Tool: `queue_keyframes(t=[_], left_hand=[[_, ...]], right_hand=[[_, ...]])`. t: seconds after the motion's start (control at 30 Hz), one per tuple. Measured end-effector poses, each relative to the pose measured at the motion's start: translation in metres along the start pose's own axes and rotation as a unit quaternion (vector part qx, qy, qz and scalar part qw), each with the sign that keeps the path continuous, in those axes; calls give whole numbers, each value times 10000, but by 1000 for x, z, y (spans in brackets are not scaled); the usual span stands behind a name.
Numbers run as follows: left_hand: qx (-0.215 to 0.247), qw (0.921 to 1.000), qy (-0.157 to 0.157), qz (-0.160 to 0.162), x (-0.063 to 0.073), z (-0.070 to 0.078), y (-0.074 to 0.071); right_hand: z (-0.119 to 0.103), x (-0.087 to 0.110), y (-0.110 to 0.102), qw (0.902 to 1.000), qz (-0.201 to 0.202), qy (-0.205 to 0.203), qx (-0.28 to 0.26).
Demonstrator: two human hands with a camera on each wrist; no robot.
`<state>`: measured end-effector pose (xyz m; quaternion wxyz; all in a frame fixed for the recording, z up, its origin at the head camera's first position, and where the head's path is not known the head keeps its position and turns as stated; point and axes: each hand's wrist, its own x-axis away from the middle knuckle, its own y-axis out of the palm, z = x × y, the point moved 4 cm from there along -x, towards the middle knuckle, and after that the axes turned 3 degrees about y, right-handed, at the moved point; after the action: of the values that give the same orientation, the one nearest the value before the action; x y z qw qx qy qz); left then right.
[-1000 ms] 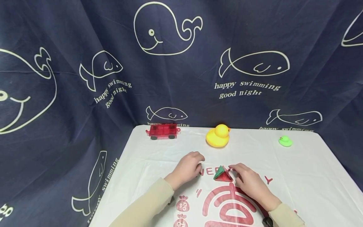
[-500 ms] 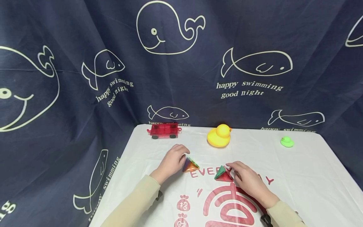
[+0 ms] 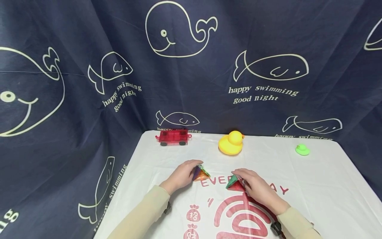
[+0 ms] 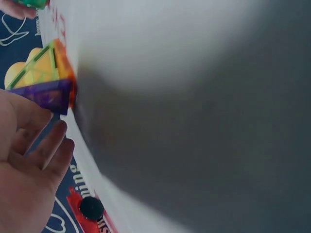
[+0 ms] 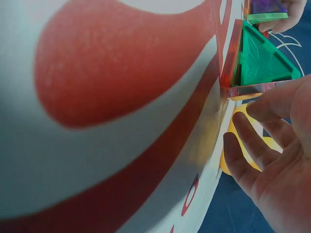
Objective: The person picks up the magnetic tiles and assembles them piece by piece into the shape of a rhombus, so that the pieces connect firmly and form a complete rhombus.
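Observation:
Two small pyramids of translucent magnetic tiles stand apart on the white cloth. The left pyramid has orange, purple and light green sides; my left hand grips it near the top, index finger over the peak. In the left wrist view, the purple tile lies against my fingers and the other fingers are loosely bent. My right hand holds the right pyramid near its peak. This one shows a green tile and red ones. Part of each pyramid is hidden behind the hand.
At the back edge stand a red wheeled tile car and a big yellow rubber duck. A small green duck sits at the back right. A dark blue curtain hangs behind the printed table cloth.
My left hand has moved left, uncovering the orange and purple pyramid, then lowered its fingers onto the peak. My right fingers have closed in over the green and red pyramid.

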<state>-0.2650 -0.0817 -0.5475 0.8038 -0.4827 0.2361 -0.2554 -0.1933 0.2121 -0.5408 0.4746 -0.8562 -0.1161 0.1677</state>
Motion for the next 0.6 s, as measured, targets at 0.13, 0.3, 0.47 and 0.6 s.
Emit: queue_keyframes(t=[0.13,0.3,0.47,0.6], left_hand=[[-59,9998,42,-199,0,3,7],[-227,9997,40,-112,1,1,10],[-165,9999,23,42,3,-1,7],[-107,9999,-97,71,8,-3,6]], right_hand=[[-1,0,2,9999,-123,-56,66],[1,0,1,9998,-151,116,82],[5,2,-2,9993,-66,355,58],[7,7,-7,9984,-6,563,86]])
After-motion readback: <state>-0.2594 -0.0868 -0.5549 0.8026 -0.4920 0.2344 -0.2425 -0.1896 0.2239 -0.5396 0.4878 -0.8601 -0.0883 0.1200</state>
